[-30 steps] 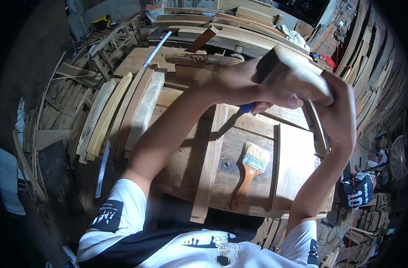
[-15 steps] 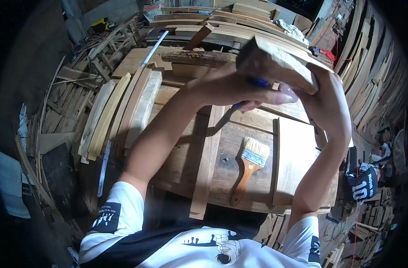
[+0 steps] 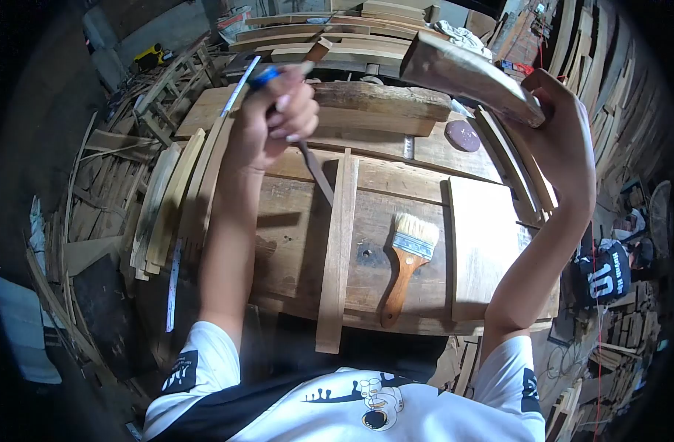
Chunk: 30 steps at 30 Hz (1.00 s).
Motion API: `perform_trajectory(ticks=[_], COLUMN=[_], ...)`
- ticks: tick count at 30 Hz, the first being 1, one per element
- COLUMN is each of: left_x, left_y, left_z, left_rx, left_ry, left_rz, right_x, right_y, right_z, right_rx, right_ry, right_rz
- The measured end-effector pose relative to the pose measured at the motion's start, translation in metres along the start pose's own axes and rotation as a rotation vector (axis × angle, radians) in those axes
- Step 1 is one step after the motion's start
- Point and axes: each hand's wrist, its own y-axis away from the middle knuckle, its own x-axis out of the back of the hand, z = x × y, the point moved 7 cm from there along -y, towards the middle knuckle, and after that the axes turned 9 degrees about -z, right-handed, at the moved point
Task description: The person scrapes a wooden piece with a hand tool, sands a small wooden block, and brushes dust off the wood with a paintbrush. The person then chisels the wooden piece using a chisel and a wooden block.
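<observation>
My left hand (image 3: 281,114), raised over the left of the workbench, is closed round a chisel with a blue handle; its dark metal blade (image 3: 318,177) points down and right. My right hand (image 3: 561,125), up at the right, grips the near end of a thick wooden block (image 3: 469,72) with a dark far end. Below the block lies a round reddish sanding disc (image 3: 463,136). Between my arms a paintbrush (image 3: 409,258) with pale bristles lies beside a narrow wooden strip (image 3: 338,258). A pale board (image 3: 484,250) is to its right.
The wooden workbench (image 3: 285,272) spans the middle. A rough-edged timber (image 3: 374,99) lies across its back. Planks (image 3: 163,210) stand at the left, with a white ruler (image 3: 173,287). Stacked boards fill the back and right. A person in a number 10 shirt (image 3: 606,272) is at right.
My hands have moved apart. My left hand has gone left and up with the chisel, and my right hand now holds the block alone, uncovering the sanding disc.
</observation>
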Motion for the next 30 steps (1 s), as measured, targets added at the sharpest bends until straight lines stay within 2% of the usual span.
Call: perform_trajectory(ticks=[3,7,9,11,13,15,17,21,22,23,24,25,28,29,30], left_x=[0.013,0.018,0.022,0.024,0.023,0.027,0.029,0.027,0.028,0.028,0.026,0.027,0.029,0.029,0.030], left_y=[0.009,0.024,0.029,0.032,0.036,0.039,0.041,0.044,0.044,0.044,0.044,0.044,0.046,0.046,0.046], left_z=[0.004,0.001,0.000,-0.003,-0.006,-0.009,-0.009,-0.009,-0.009,-0.009,-0.008,-0.008,-0.007,-0.007,-0.007], left_rx=[-0.070,-0.139,-0.169,-0.193,-0.199,-0.206,-0.216,-0.230,-0.231,-0.231,-0.227,-0.228,-0.223,-0.220,-0.219], left_ry=[0.120,0.133,0.140,0.188,0.192,0.203,0.217,0.229,0.237,0.246,0.237,0.243,0.222,0.218,0.211], left_rz=[-0.058,0.047,0.080,0.073,0.075,0.068,0.057,0.048,0.035,0.023,0.018,0.009,0.032,0.029,0.026], right_x=[-0.006,-0.043,-0.066,-0.078,-0.096,-0.102,-0.104,-0.092,-0.085,-0.081,-0.072,-0.064,-0.034,-0.021,-0.011], right_y=[0.000,0.021,0.059,0.106,0.155,0.186,0.205,0.209,0.198,0.190,0.179,0.173,0.160,0.158,0.157], right_z=[0.005,0.019,0.036,0.049,0.075,0.066,0.058,0.026,0.004,-0.016,-0.048,-0.084,-0.181,-0.212,-0.228], right_rx=[-0.080,-0.148,-0.114,-0.319,-0.525,-0.585,-0.545,-0.379,-0.283,-0.301,-0.076,0.050,0.406,0.389,0.488], right_ry=[0.057,-0.052,-0.016,0.219,0.204,0.136,0.112,0.317,0.162,-0.327,-0.558,-0.925,-1.986,-2.237,-2.313], right_rz=[-0.161,-0.404,-0.419,-0.424,-0.480,-0.445,-0.338,-0.058,-0.035,0.037,-0.029,-0.056,0.040,0.192,0.212])
